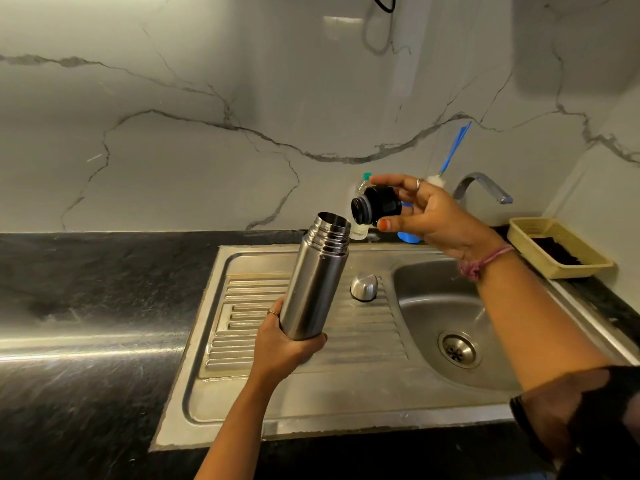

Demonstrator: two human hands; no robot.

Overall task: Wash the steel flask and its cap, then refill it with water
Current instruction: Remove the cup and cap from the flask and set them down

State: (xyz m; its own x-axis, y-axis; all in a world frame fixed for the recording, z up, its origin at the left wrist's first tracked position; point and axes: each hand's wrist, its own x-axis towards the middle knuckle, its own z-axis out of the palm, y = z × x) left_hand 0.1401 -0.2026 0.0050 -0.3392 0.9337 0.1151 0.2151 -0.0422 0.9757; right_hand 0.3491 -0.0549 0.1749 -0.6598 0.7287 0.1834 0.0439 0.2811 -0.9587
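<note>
Head view: left hand (280, 344) grips open steel flask (313, 278); right hand (433, 216) pinches black stopper (375, 205).

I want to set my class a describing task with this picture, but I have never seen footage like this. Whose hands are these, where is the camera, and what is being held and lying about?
There is no machine here: a person wears one wide camera on the head, looking down at their own two hands over a kitchen sink.

The left hand grips a steel flask near its base, tilted, with its mouth open. The right hand pinches the black stopper just beside that mouth, apart from it.

On the ribbed draining board lies the steel cap. Behind stand a clear plastic bottle, partly hidden, and a blue-handled brush. The tap is over the basin; no water shows running. A yellow tray sits on the dark counter to the right.
</note>
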